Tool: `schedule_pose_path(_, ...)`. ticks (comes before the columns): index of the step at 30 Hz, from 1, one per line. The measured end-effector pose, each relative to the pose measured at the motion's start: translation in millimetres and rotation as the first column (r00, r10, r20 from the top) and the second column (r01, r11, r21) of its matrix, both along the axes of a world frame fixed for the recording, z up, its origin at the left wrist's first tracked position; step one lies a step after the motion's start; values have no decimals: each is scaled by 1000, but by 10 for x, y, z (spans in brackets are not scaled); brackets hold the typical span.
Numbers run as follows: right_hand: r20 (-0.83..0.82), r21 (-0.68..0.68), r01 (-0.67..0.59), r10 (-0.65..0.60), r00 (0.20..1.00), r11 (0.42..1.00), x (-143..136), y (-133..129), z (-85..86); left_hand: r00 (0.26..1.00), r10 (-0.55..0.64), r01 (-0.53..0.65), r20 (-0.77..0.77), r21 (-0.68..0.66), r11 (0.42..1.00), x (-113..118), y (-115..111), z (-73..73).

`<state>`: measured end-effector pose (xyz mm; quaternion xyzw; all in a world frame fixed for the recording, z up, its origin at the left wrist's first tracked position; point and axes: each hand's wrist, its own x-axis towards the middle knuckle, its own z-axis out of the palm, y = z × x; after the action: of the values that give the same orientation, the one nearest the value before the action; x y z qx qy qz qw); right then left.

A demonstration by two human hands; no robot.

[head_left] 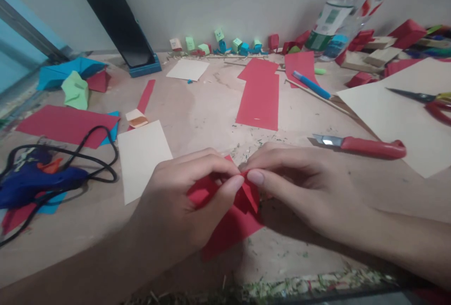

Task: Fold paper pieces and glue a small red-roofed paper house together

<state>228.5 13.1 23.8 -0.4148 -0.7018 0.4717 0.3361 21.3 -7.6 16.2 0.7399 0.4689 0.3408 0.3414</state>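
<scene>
Both hands meet at the front middle of the table, pinching a small folded piece of red paper point(249, 193). My left hand point(192, 192) is closed, thumb and forefinger pressed on the paper's left part. From the right, my right hand point(299, 178) grips its upper edge between thumb and forefinger. Part of the folded piece is hidden behind the fingers. A larger red sheet point(232, 230) lies flat on the table just below them. To the left of my left hand rests a cream paper sheet point(144, 159). A red-handled knife point(369, 147) lies beyond my right hand.
A blue glue gun point(42, 178) with a looped black cord lies left. A phone point(116, 23) stands at the back. Small paper figures point(220, 42) line the wall beside plastic bottles point(327, 25). Scissors point(423, 96) rest on cream paper at right. Red strips point(259, 100) lie mid-table.
</scene>
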Motion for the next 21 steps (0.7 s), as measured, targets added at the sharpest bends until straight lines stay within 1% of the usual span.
schedule_pose_path(4,15,-51,-12,13,1000,999,-13,13,7,1000,12,-12,11,-9,1000,-9,-2,-17)
schedule_pose_path(6,18,-55,-16,17,1000,998,-10,12,-1,1000,18,-18,11,-3,1000,-10,1,-25)
schedule_pose_path(11,29,-1,-13,13,999,1000,4,-4,-27,1000,16,-16,22,-17,1000,-5,6,-30)
schedule_pose_path(16,44,20,-24,23,999,1000,-6,2,-25,1000,22,-22,-1,33,999,-2,4,-23)
schedule_pose_path(21,19,59,-19,18,1000,998,-5,4,-38,999,24,-25,25,55,998,7,-8,-28)
